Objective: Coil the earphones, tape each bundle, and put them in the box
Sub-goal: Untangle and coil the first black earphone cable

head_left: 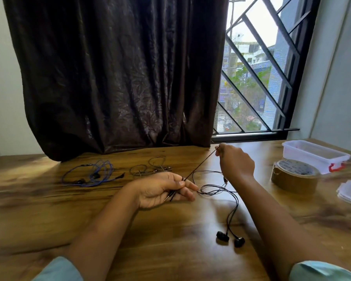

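Black earphones [221,191] are lying mostly loose on the table [170,250], their plug end pinched in the left hand [164,189] while the right hand [236,161] is gripping the cord, stretching it taut between them. Pulling harder risks dragging the buds [230,238] and tangling the slack loops.

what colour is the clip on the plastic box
Red, on the near end of the clear plastic box; the clip shows best in the head view.

A dark curtain [114,78] hangs beside a barred window [257,67] behind the wooden table [49,209].
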`<state>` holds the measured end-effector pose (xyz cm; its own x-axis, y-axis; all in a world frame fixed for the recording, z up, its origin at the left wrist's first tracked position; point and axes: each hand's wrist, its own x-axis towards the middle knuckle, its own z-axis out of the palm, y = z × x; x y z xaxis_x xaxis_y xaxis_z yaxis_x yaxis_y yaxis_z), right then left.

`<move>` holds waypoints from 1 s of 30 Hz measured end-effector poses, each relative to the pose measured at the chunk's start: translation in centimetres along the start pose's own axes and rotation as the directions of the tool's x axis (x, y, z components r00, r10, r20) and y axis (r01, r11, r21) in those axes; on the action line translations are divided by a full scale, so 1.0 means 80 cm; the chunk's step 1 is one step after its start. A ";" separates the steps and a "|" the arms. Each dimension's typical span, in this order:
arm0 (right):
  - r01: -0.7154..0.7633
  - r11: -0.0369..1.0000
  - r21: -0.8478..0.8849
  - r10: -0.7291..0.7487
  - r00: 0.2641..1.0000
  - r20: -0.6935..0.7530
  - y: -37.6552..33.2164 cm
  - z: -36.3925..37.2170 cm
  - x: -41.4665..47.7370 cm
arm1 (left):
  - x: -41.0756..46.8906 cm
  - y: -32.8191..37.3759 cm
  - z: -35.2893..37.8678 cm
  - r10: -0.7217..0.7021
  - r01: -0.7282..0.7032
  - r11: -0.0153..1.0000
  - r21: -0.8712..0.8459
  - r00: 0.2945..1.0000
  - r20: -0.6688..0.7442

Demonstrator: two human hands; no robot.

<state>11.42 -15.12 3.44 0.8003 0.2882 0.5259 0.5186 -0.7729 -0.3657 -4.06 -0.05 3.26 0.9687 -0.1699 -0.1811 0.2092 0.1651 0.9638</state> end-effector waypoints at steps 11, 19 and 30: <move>0.258 0.951 -0.173 -0.185 0.917 0.353 -0.047 0.018 -0.031 | 0.015 0.020 0.028 0.517 -0.575 0.771 -0.275 0.816 -0.257; 0.630 0.773 0.076 -0.585 0.661 0.471 -0.091 0.004 -0.063 | 0.028 0.010 -0.010 0.561 -0.666 0.744 0.051 0.581 -0.589; 0.528 0.845 0.079 -0.522 0.849 -0.085 -0.036 -0.025 -0.010 | 0.016 -0.001 0.013 0.323 -0.189 0.901 0.391 0.893 -0.314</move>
<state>8.71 -14.26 5.59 0.3828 0.6004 0.7021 0.8849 -0.4567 -0.0918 -3.01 -1.28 3.17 0.9744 0.2067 0.0886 -0.0468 -0.1987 0.9789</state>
